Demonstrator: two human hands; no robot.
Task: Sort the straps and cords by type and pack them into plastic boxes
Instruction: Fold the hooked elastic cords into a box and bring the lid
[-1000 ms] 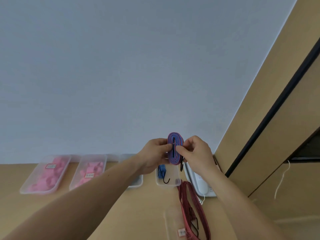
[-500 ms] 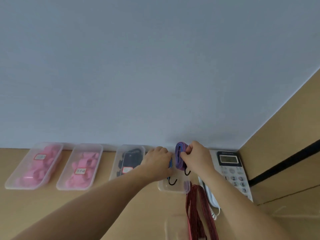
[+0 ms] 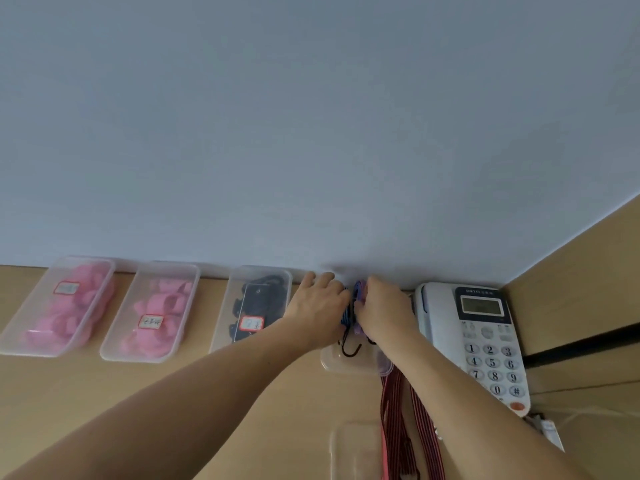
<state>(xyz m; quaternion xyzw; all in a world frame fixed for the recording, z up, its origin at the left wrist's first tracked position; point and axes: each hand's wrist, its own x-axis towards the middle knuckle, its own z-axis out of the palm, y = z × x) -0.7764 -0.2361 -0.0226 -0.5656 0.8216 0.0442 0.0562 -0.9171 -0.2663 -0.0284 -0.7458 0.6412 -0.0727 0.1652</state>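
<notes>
Bungee coil [image 3: 358,293], the purple-blue one, is standing on edge between both hands. It's right over the far end of the clear box [image 3: 343,366] beside the phone [image 3: 485,341]. A blue cord [image 3: 345,317] and a dark hook [image 3: 350,348] are already down in that box.

Right hand [image 3: 384,311] has its fingers curled over the top of the coil, pinching it. Left hand [image 3: 320,306] is knuckles-up against the other side with its fingers bent out of sight, so I can't tell if it's gripping anything.

My guess on handling: it's light, soft and springy, and it'll want to unwind the moment you let go. Hold it across all the wraps rather than by one loop, and watch the hooks for snagging.

Red striped straps [image 3: 394,431] lie loose nearer me. Two pink-filled boxes [image 3: 20,342] and a black-cord box [image 3: 221,329] line the wall.
</notes>
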